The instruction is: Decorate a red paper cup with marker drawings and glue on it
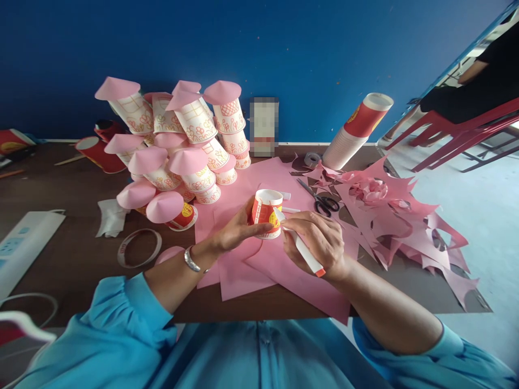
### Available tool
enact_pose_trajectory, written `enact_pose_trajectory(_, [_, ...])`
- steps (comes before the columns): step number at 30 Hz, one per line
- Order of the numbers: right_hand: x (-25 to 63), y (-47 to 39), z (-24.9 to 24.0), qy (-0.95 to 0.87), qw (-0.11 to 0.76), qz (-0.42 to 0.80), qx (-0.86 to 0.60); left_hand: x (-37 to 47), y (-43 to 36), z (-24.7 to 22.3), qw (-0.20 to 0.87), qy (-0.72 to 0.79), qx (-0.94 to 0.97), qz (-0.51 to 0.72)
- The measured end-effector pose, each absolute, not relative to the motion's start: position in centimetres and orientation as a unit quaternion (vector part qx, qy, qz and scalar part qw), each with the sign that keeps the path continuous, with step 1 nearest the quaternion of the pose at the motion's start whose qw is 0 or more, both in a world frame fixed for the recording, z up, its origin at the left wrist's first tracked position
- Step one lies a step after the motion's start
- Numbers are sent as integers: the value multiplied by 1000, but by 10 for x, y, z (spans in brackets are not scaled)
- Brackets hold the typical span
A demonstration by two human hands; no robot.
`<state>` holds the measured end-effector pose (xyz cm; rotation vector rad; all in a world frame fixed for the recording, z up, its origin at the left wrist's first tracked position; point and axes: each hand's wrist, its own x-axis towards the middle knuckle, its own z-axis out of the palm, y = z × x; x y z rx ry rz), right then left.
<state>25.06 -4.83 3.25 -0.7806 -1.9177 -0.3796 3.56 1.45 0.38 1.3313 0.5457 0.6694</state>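
My left hand is wrapped round a red and white paper cup, its thumb lying across the front. White lines are drawn on the cup's red band beside a yellow emblem. In my right hand is a white marker with an orange-red end, its tip close to the cup's right side. I cannot tell whether the tip touches the cup. Beneath both hands lie sheets of pink paper. Just behind the cup, a white marker cap rests on the paper.
Decorated cups with pink paper cones stand stacked at the left. Black-handled scissors and pink paper scraps lie to the right. A leaning cup stack stands behind them. A tape roll lies left of my arm.
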Motion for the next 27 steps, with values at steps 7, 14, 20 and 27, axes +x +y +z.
enact_pose_trajectory(7, [253, -49, 37, -789, 494, -163, -327, 35, 11, 1, 727, 254, 554, 316])
enact_pose_trajectory(14, [252, -48, 36, -787, 496, -160, -331, 33, 12, -4, 730, 270, 539, 321])
enact_pose_trajectory(20, [252, -48, 31, -791, 497, -157, -321, 32, 13, -4, 729, 277, 545, 308])
enact_pose_trajectory(27, [253, -46, 30, -794, 486, -157, -330, 33, 13, -1, 738, 270, 541, 299])
